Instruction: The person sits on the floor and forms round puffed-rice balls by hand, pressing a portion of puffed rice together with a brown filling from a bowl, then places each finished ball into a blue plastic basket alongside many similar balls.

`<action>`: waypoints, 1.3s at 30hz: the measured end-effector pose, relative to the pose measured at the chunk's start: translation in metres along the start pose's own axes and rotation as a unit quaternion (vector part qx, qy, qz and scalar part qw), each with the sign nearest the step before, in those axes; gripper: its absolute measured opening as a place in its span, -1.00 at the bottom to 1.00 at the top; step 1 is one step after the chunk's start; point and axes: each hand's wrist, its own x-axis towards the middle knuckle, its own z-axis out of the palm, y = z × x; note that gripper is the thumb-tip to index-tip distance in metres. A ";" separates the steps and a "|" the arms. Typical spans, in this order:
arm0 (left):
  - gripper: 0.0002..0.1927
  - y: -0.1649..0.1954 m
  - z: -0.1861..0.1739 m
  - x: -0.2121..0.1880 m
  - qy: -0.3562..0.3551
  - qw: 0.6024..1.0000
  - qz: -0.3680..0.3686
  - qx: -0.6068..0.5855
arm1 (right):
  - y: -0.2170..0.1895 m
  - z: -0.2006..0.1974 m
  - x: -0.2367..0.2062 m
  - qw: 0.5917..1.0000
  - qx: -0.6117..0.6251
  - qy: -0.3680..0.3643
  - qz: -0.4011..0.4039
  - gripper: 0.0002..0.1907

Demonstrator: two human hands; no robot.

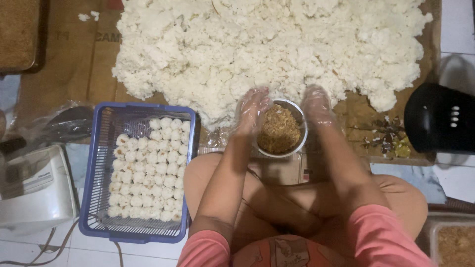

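Note:
A big mound of white cooked rice (277,44) lies spread on brown cardboard in front of me. A small round metal bowl (302,132) of brown shredded filling (278,130) stands at its near edge. My left hand (252,110), in a clear plastic glove, rests against the bowl's left side with fingers reaching the rice. My right hand (316,105), also gloved, sits at the bowl's right side, fingertips on the rice. Neither hand holds anything that I can see.
A blue plastic basket (99,163) at the left holds rows of several white rice balls (148,168). A white appliance (34,188) is at far left, a black fan-like object (440,118) at right, and a container of brown filling (455,242) at bottom right.

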 end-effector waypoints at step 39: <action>-0.34 0.008 0.008 -0.011 0.034 0.999 0.002 0.031 | -0.062 0.016 -0.104 0.978 0.062 -0.054 -0.191 -0.75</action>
